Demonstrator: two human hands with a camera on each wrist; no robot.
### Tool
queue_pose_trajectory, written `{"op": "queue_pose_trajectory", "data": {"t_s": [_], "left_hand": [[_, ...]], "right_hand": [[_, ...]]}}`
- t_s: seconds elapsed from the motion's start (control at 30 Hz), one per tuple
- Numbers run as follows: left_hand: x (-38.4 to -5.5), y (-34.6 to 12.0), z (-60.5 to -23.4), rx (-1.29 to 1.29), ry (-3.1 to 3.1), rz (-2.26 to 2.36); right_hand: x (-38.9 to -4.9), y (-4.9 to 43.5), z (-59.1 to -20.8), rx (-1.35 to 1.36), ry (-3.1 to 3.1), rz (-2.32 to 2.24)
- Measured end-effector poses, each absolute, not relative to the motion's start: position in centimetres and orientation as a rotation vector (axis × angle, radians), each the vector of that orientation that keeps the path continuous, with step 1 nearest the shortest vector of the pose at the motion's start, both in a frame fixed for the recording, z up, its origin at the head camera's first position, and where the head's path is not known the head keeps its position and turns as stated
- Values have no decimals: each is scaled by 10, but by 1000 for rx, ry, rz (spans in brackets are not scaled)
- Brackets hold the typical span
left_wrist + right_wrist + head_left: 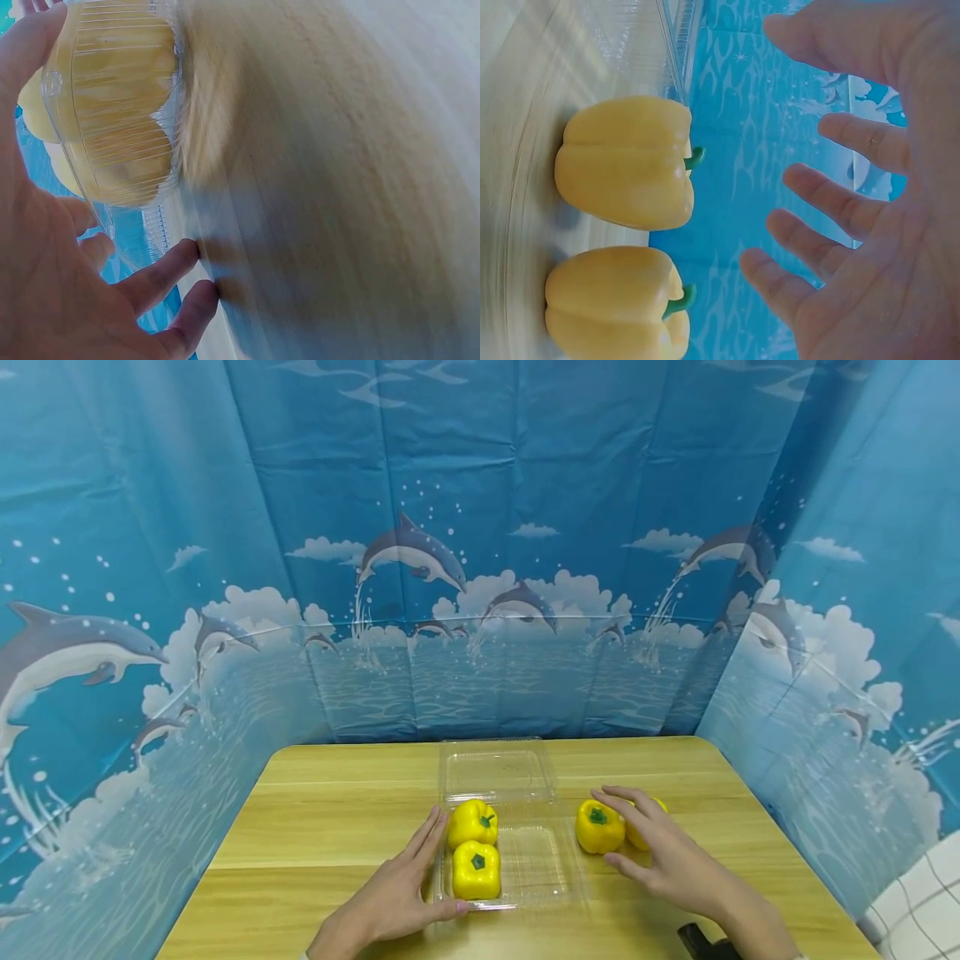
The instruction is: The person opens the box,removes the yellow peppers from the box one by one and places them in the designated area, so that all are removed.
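A clear plastic clamshell box (536,864) lies with its lid (495,772) folded back on the wooden table. Two yellow bell peppers sit in its left half, a back one (468,823) and a front one (476,872). My left hand (397,889) rests along the box's left side, fingers straight, thumb at the front edge. To the right of the box stand two more yellow bell peppers, a nearer one (626,163) and another (607,304). My right hand (671,856) hovers over this pair with fingers spread, holding nothing; in the head view it partly hides the rightmost pepper.
Beneath my right forearm, a black object (705,941) shows at the front edge of the wooden table (330,810). A blue dolphin-print curtain (480,677) surrounds the table's back and sides. White cloth with dark lines (918,893) hangs at the lower right.
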State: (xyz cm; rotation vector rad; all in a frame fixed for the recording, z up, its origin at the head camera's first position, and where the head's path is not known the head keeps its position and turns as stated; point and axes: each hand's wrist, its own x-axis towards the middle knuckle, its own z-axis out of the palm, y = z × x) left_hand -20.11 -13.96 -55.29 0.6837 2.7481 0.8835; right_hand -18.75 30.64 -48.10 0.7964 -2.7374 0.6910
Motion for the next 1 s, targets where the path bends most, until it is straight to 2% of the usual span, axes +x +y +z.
{"op": "queue_pose_trajectory", "data": {"t_s": [1.0], "left_hand": [[-200,-140,-553,698,2765,876]], "right_hand": [[-184,291,-483,842,-2792,694]]}}
